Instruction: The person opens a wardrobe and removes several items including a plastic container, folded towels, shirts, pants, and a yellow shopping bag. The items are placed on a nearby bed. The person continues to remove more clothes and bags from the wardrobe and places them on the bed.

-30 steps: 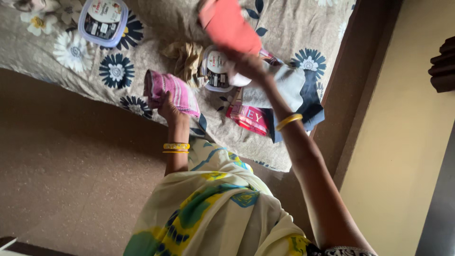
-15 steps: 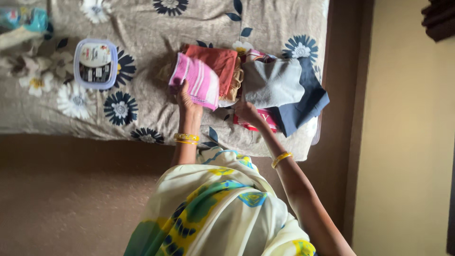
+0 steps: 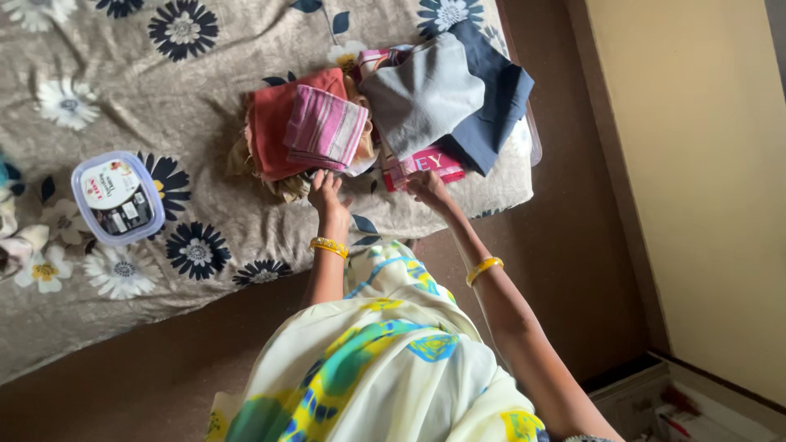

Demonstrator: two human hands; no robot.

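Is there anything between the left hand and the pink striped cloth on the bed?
Nothing visible stands between them. The left hand is at the near edge of the pile, just below the pink striped cloth, which lies on top of the red cloth. Whether the fingers touch it is unclear.

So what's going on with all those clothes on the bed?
A person is leaning over a bed with a flowered cover. Folded cloths sit stacked there: a pink striped cloth on top of an orange-red cloth, with grey and dark blue clothes beside them. The left hand touches the near edge of the stack, and the right hand rests by a pink and red package. A plastic tub with a lid lies further off.
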